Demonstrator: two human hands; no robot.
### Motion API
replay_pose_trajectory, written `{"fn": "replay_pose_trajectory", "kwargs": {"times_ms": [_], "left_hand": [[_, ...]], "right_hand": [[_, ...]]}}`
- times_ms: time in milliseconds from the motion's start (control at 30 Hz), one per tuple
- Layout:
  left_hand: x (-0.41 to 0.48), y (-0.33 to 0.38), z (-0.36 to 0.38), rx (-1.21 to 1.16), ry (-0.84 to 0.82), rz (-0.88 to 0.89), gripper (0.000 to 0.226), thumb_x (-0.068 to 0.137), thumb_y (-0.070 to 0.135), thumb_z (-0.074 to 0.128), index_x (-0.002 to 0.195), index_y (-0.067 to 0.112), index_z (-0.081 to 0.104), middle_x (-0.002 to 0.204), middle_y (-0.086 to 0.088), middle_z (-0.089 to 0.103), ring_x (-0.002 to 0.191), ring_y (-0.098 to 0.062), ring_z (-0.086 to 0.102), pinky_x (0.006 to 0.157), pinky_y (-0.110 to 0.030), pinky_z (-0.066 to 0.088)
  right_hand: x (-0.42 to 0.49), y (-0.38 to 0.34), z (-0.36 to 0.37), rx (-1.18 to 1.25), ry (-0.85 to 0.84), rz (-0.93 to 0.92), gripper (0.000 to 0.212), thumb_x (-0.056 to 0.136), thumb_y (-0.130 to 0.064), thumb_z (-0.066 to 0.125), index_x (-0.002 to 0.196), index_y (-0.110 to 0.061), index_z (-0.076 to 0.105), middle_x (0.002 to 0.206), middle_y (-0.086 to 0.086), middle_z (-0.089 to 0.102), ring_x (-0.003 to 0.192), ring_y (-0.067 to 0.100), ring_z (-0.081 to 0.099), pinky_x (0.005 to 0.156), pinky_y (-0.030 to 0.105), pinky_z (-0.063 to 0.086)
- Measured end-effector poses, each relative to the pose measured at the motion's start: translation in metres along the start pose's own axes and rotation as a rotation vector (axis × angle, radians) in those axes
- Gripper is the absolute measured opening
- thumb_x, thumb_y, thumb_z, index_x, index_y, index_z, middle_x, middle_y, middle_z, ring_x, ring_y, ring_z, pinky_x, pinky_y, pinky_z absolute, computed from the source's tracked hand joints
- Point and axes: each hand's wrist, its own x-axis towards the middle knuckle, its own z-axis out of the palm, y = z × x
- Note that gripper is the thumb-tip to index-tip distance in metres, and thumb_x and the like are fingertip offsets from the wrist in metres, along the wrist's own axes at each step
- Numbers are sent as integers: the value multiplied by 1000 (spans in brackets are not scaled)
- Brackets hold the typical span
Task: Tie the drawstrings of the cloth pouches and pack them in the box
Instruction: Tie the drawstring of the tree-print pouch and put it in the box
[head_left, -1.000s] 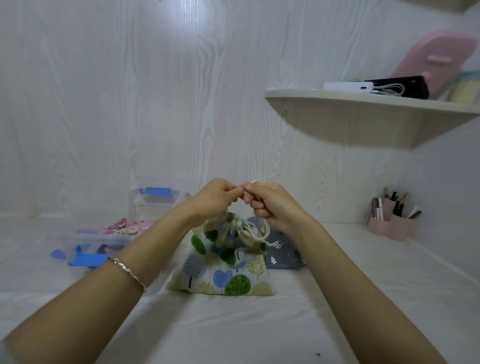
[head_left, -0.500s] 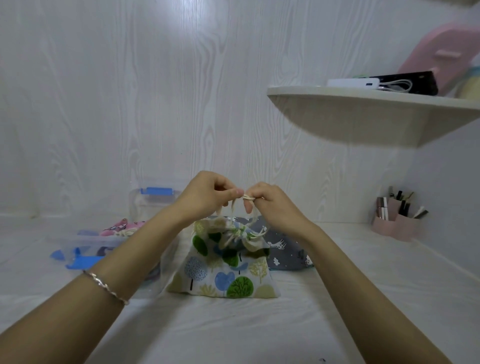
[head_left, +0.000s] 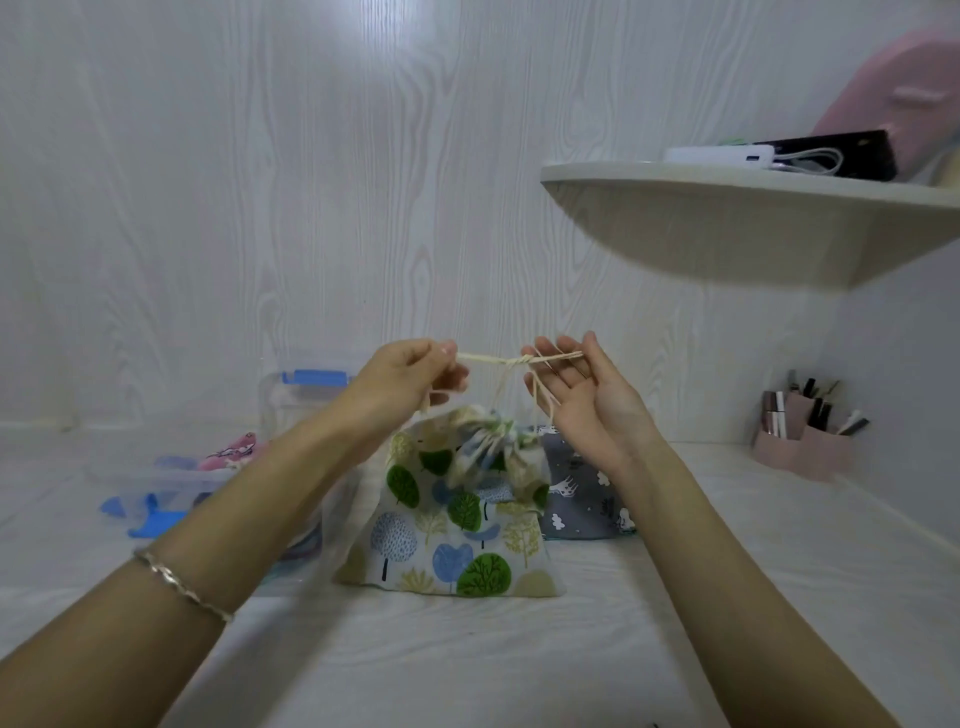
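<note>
Tightening the knot: left hand (head_left: 410, 375) pinches one drawstring (head_left: 491, 358) end; right hand (head_left: 587, 397) is splayed, cord across its fingers. Tree-print pouch (head_left: 452, 535) stands on the table (head_left: 519, 654) beside the clear box (head_left: 283, 408). Next: cinch knot down snug.

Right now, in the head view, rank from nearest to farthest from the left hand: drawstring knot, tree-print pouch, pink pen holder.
1. The drawstring knot, just right of the left hand pinching the drawstring.
2. The tree-print pouch, lower, beneath the knot.
3. The pink pen holder, far off to the right.
</note>
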Motion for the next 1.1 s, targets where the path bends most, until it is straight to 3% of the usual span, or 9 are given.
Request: {"fn": "replay_pose_trajectory", "kwargs": {"times_ms": [100, 200, 267, 367, 533, 700, 867, 1000, 1100], "left_hand": [[3, 1, 0, -830, -84, -186, 36, 103, 26, 36, 78, 8, 53, 87, -12, 72, 86, -20, 71, 88, -35, 55], [8, -2, -8, -1115, -42, -306, 36, 103, 26, 35, 71, 14, 42, 50, 3, 40, 40, -8, 40, 44, -17, 46], [12, -5, -23, -1042, 4, -359, 36, 103, 27, 35, 69, 16, 39, 47, 7, 29, 36, -5, 26, 33, -13, 24], [9, -10, -32, -815, -59, -456, 35, 102, 26, 36, 68, 17, 38, 47, 7, 28, 34, -4, 25, 30, -14, 19], [0, 0, -13, -542, -354, -523, 33, 99, 26, 41, 69, 15, 45, 49, 8, 30, 38, -2, 26, 30, -10, 22], [6, 18, -3, -437, -418, -431, 25, 97, 26, 46, 75, 15, 48, 56, 5, 45, 42, -1, 30, 36, -9, 23], [18, 20, 9, -504, -177, -321, 18, 97, 17, 51, 90, 6, 63, 87, -8, 73, 60, -8, 60, 60, -17, 56], [23, 5, 17, -353, -183, -295, 32, 98, 20, 51, 125, 2, 56, 120, -13, 66, 95, -21, 68, 86, -31, 57], [16, -10, 17, -30, -322, -356, 45, 97, 38, 50, 134, 12, 45, 105, -12, 68, 91, -24, 65, 87, -36, 52]], "right_hand": [[0, 8, -5, 152, 1, 55, 34, 100, -32, 47, 79, -9, 61, 59, 1, 55, 59, 14, 64, 87, 41, 58], [4, 11, -14, 135, 74, 63, 33, 101, -30, 45, 91, -3, 60, 50, -3, 32, 42, 8, 37, 54, 22, 54], [9, 8, -26, 56, 106, 55, 33, 102, -31, 42, 101, -2, 59, 47, -6, 27, 38, 5, 28, 39, 14, 35], [14, 8, -41, -306, 98, 45, 34, 102, -32, 44, 110, -4, 61, 48, -9, 23, 39, 4, 21, 35, 16, 21], [13, 13, -12, -1294, -77, -39, 36, 90, -29, 67, 66, -3, 64, 66, 5, 53, 45, 8, 36, 44, 25, 31], [4, 19, 18, -1747, -484, 245, 27, 84, -29, 70, 80, -3, 70, 55, -8, 47, 49, 7, 37, 48, 21, 32], [-11, 18, 20, -1375, -545, 290, 22, 92, -12, 56, 107, -7, 71, 61, -6, 47, 52, 3, 39, 50, 18, 29], [-14, 23, 9, -1066, -527, 201, 28, 100, -25, 49, 101, -10, 73, 59, -8, 46, 51, 4, 34, 49, 16, 26], [-8, 26, -3, -879, -417, 204, 35, 101, -29, 47, 95, -7, 73, 62, -4, 47, 54, 8, 30, 48, 21, 20]]}}
